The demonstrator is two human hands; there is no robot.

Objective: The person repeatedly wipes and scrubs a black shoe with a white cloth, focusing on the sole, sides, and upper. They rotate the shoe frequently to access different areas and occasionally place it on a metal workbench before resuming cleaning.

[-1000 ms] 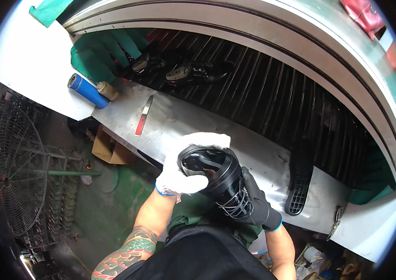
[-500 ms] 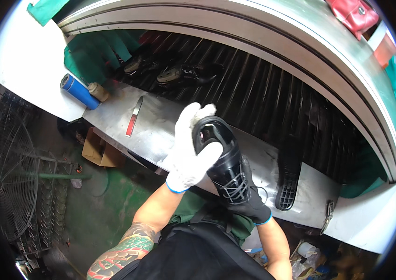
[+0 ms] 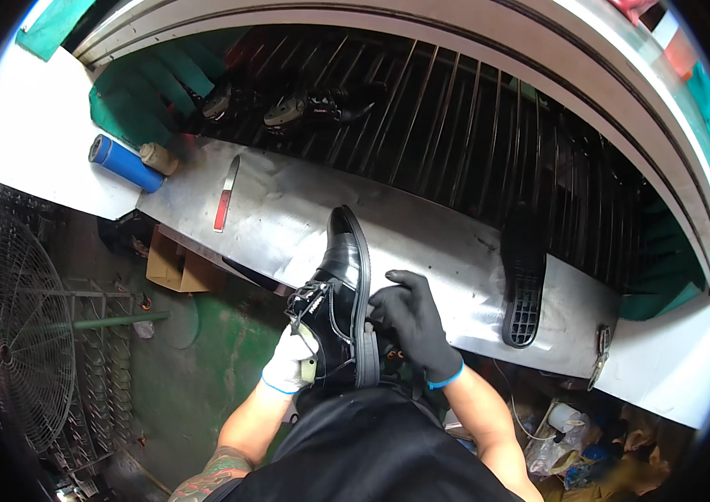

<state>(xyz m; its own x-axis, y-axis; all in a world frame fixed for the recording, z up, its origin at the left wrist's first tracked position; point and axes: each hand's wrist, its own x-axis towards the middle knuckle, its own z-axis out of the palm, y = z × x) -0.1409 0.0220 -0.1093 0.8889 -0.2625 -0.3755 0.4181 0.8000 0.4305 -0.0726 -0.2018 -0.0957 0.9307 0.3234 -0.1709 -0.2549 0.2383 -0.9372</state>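
Observation:
A black lace-up shoe (image 3: pixel 338 276) stands on its side in front of me, toe pointing away and sole edge toward the right. My left hand (image 3: pixel 290 358), in a white glove, is closed round its opening near the heel, where a pale greenish piece shows. To the right of the sole is my right hand (image 3: pixel 416 322) in a dark grey glove. Its fingers are bent and apart, with nothing visible in them. A loose black shoe sole (image 3: pixel 523 305), its grid pattern facing up, lies farther right, partly over the metal ledge's far edge.
The metal ledge (image 3: pixel 288 201) runs below a dark roller conveyor (image 3: pixel 430 125). More black shoes (image 3: pixel 309 109) sit on the rollers. A red-handled knife (image 3: pixel 223 205), a blue cylinder (image 3: pixel 126 162) and a metal tool (image 3: pixel 601 356) lie along the ledge. A large fan (image 3: pixel 20 335) stands left.
The shoe has been turned round, its toe now pointing away and its sole to the right. My left hand has moved down to the opening; my right hand has come off the shoe.

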